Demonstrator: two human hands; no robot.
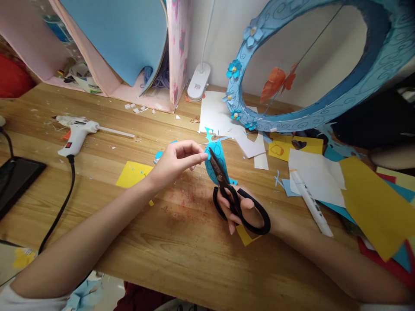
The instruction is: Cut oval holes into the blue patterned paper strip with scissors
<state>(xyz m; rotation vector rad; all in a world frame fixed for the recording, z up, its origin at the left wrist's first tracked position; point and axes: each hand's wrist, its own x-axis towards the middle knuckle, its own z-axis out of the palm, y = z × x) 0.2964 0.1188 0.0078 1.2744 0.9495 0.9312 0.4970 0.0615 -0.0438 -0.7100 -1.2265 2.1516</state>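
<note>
Cord [71, 181] from the glue gun [77, 134] passes beneath our left forearm [106, 229] and off the front edge of the table [175, 268]; a snag could drag the gun. Our left hand [181, 160] pinches a blue paper bit [208, 156] between thumb and forefinger, right at the blade tips, midway between front and back edges, so a slip could nick skin. Our right hand [249, 209] curls through the handles of the scissors [220, 177], blades nearly together over the blue sheet [221, 153]; poor sightline could mean an off-line snip.

in front of you, a wood-grained tabletop [181, 263] runs back to a pale wall [223, 52]. a pink-sided shelf unit [179, 56] stands at the back on your left, and below the near edge you see a light, glossy floor [110, 290].
</note>
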